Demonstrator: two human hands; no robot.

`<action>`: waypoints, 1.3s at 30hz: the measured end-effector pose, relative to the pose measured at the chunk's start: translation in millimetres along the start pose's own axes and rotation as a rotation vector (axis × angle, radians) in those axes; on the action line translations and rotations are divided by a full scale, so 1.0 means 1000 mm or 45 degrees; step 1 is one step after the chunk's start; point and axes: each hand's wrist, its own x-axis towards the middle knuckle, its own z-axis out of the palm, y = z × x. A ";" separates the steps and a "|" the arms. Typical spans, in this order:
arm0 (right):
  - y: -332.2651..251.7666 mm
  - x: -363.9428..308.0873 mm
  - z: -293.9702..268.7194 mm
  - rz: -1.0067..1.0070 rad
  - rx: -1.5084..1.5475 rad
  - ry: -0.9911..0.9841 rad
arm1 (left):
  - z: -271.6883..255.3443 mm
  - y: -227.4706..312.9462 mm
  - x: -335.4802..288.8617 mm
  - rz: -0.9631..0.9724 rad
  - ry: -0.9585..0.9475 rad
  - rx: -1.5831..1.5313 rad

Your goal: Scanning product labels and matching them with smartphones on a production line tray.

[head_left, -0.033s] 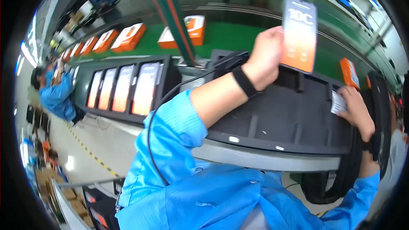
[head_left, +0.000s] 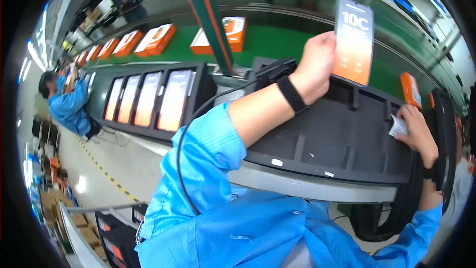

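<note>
My left hand (head_left: pixel 319 64) grips a smartphone (head_left: pixel 353 44) by its left edge and holds it up above the far rim of a black foam tray (head_left: pixel 322 141). A white-to-orange film or screen picture covers the phone's front. Over the tray's right end, my right hand (head_left: pixel 416 131) pinches a small white printed slip (head_left: pixel 398 126) between thumb and fingers. Just past these fingers lies a small orange box (head_left: pixel 410 90). The tray under my arms is divided into compartments, and no phone shows in the visible ones.
Left of me, a second black tray (head_left: pixel 201 87) holds several phones standing in slots. Orange and white boxes (head_left: pixel 156 38) line the green belt (head_left: pixel 277 44) behind. A green post (head_left: pixel 207 20) rises between. A black cable (head_left: pixel 179 164) crosses my left arm. Another person (head_left: pixel 72 101) works at far left.
The whole view has shifted slightly, moving most things a little to the right. The slip in my right hand is now tilted more and looks narrower. My left hand still holds the phone.
</note>
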 end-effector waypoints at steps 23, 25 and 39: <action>-0.088 0.111 -0.028 -0.343 1.849 0.459 | -0.204 0.140 0.213 0.026 0.675 1.240; -0.107 0.104 0.012 -0.189 1.860 0.278 | -0.214 0.124 0.238 0.011 0.603 2.735; -0.138 0.110 0.024 -0.317 1.861 0.200 | -0.393 0.110 0.236 -0.658 0.599 3.529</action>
